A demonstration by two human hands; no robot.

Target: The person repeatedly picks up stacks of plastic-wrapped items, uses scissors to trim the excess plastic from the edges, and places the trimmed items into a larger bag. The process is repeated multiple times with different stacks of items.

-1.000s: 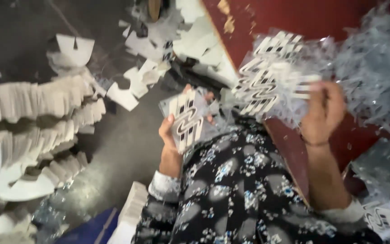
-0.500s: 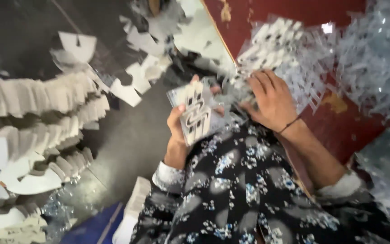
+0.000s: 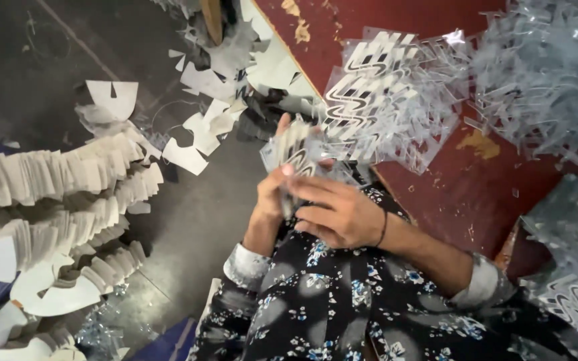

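My left hand (image 3: 270,200) holds a small stack of clear plastic stickers (image 3: 296,150) with black and white wavy shapes, raised over my lap. My right hand (image 3: 336,210) lies across the lower part of that stack, its fingers touching the sheets and the left hand's fingers. A dark band is on my right wrist. A larger pile of the same stickers (image 3: 376,93) rests just beyond on the dark red table (image 3: 476,187). My sleeves are black with a blue and white flower print.
Long curved stacks of white cut-out backing paper (image 3: 55,200) fill the left side over the grey floor (image 3: 195,227). Loose white paper scraps (image 3: 202,127) lie near the table edge. Heaps of clear plastic trimmings (image 3: 543,73) cover the table's right side, with more stickers (image 3: 573,301) lower right.
My right hand left the sticker pile on the table and came back to the stack held in my left hand, now resting across it.
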